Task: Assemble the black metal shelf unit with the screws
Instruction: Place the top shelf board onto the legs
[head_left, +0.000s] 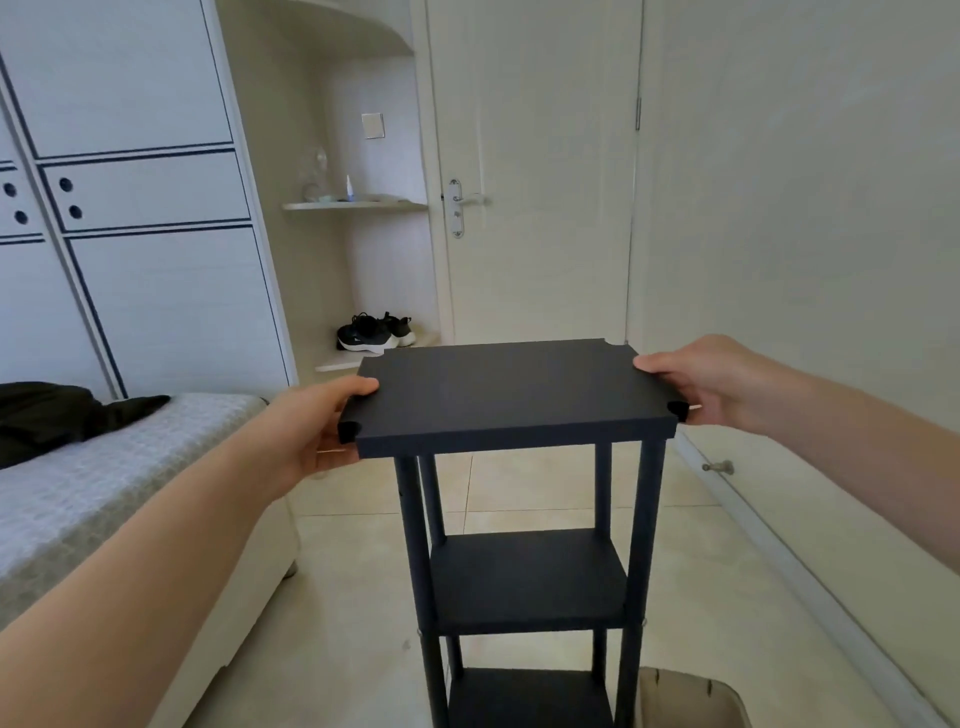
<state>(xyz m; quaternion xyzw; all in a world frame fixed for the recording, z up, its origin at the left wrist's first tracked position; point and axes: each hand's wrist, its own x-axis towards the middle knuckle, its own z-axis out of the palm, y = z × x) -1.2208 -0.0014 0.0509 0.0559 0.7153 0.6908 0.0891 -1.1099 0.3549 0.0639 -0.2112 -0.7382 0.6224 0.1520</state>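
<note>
My left hand and right hand gripped opposite short edges of the black rectangular top shelf board, upright black three-tier shelf unit between them

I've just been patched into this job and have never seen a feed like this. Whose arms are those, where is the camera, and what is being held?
There is no machine here. Those are a person's two bare arms, and the single picture comes from a wide-angle camera worn on their head, looking forward and down. The left hand and right hand each grip a short end of the top board of the black shelf unit, thumbs on top. Below the board, four black posts carry a middle shelf and a lower shelf. The unit's feet are out of frame. Around it are a bed on the left, a tiled floor, a closed door ahead and dark shoes left of the door. No screws or tool show.
</note>
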